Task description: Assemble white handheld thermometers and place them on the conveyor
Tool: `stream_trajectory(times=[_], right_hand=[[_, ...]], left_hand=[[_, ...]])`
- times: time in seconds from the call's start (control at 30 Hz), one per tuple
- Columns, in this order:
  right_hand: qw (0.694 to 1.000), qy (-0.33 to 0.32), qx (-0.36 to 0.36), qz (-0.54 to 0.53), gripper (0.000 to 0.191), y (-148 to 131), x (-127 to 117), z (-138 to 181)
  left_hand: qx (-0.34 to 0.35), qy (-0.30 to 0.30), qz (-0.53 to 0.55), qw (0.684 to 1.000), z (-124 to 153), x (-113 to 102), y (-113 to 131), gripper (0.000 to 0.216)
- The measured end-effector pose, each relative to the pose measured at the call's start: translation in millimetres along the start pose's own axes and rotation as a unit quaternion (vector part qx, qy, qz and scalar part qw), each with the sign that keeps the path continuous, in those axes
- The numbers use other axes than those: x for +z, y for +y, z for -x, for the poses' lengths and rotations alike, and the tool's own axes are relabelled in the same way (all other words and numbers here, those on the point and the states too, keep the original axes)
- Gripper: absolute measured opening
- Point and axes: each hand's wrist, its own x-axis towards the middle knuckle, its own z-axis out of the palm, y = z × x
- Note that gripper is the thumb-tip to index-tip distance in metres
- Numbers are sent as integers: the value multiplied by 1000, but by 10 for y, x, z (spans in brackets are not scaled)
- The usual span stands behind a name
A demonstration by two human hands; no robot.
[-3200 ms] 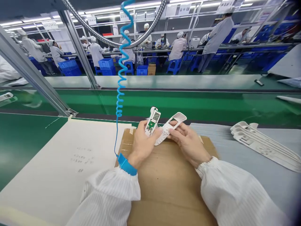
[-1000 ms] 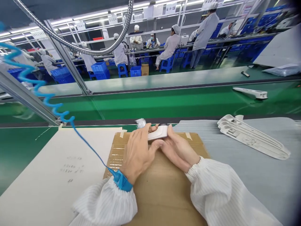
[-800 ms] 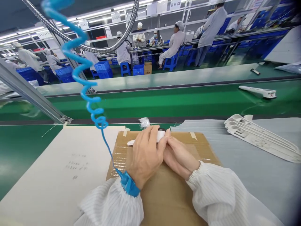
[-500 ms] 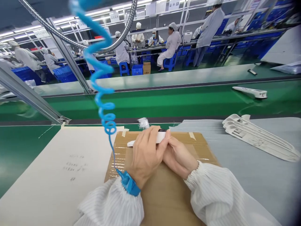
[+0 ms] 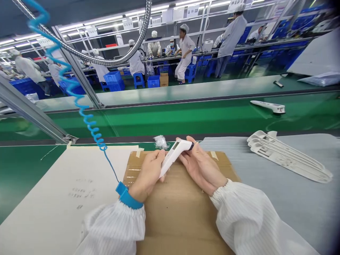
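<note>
A white handheld infrared thermometer (image 5: pixel 174 155), with a small dark display and a black nose, is held aslant between my two hands above a cardboard sheet (image 5: pixel 183 219). My left hand (image 5: pixel 150 168) grips its lower handle, thumb on top, and wears a blue wrist strap (image 5: pixel 129 196). At the upper end, my right hand (image 5: pixel 203 164) holds the head by the black nose, with some fingers hidden behind it. A crumpled clear plastic piece (image 5: pixel 160 142) lies just beyond my left hand.
White plastic shells (image 5: pixel 288 156) lie stacked on grey foam sheeting (image 5: pixel 223 145) at right. Another white device (image 5: pixel 269 106) rests on the green belt (image 5: pixel 159 120). A coiled blue cord (image 5: pixel 87 117) hangs at left beside a metal post (image 5: pixel 77 67). Co-workers sit and stand at the far benches.
My hands have drawn apart along the thermometer, uncovering its handle and display. My left hand has moved left and down the handle. The blue cord has swung left. A distant co-worker has risen from a stool.
</note>
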Motion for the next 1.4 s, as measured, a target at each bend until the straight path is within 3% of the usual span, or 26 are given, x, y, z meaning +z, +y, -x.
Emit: stream_trajectory(times=[0.3, 0.4, 0.57, 0.7, 0.83, 0.9, 1.0, 1.03, 1.1, 1.27, 1.4], right_hand=[[1000, 20, -4, 12, 26, 5, -12, -22], [1000, 30, -1, 0, 27, 5, -18, -24], [1000, 13, 4, -10, 30, -6, 0, -20], [1000, -16, 2, 14, 36, -8, 16, -8], [998, 3, -10, 58, 48, 15, 0, 11], [997, 15, 3, 73, 53, 15, -4, 21], [995, 45, 26, 85, 58, -10, 6, 26], [994, 55, 30, 86, 57, -21, 10, 25], [994, 68, 34, 85, 53, -38, 17, 22], [994, 68, 39, 75, 46, -39, 6, 14], [995, 69, 38, 61, 45, -29, -18, 4]], left_hand=[[8, -33, -1, 999, 12, -39, 19, 56], [10, -52, 16, 998, 37, -60, 57, 53], [-6, -141, 90, 986, 48, -127, 90, 35], [-2, -161, 120, 980, 62, -122, 80, 33], [-10, -167, 109, 980, 98, -104, 101, 39], [14, -116, 112, 987, 57, -160, 145, 35], [90, 63, 61, 992, -167, -402, 256, 18], [102, 142, 5, 985, -279, -523, 303, 13], [54, 271, -189, 942, -525, -794, 402, 15], [22, 338, -331, 881, -1004, -1305, 582, 27], [76, 323, -387, 860, -1144, -1315, 618, 20]])
